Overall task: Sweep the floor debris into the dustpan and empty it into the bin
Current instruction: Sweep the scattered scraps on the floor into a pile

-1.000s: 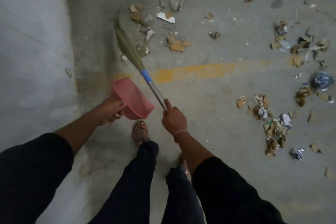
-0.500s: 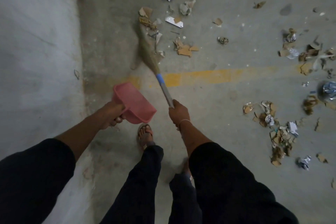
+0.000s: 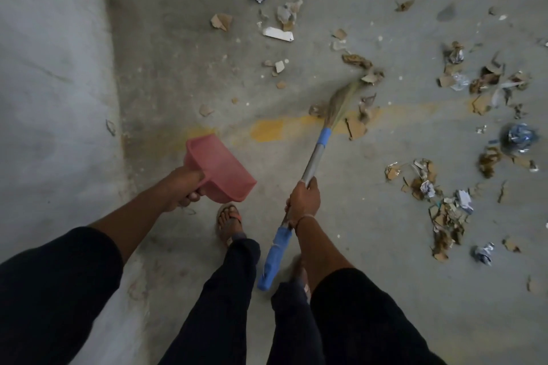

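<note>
Right hand [image 3: 304, 197]: fingers closed round broom [image 3: 314, 157]; short strokes, herd scraps [image 3: 355, 127] together.
Left hand [image 3: 185, 187]: fingers gripping dustpan [image 3: 219, 166], held aloft.

Your left hand [image 3: 184, 187] holds the dustpan [image 3: 218, 169] off the floor [image 3: 178, 53], ahead of your left foot [image 3: 229, 221] and close to the wall [image 3: 50, 68] on your left. Your right hand [image 3: 304, 200] grips the broom [image 3: 314, 163] mid-handle, to the right of the dustpan; the handle end points back between your legs, the bristles [image 3: 341, 101] reach forward and right, onto the painted line [image 3: 284, 126] crossing the floor. Scraps [image 3: 278, 34] lie scattered ahead of the bristles. A second pile [image 3: 439, 201] lies to your right, beside your right arm, well apart from the dustpan.
</note>
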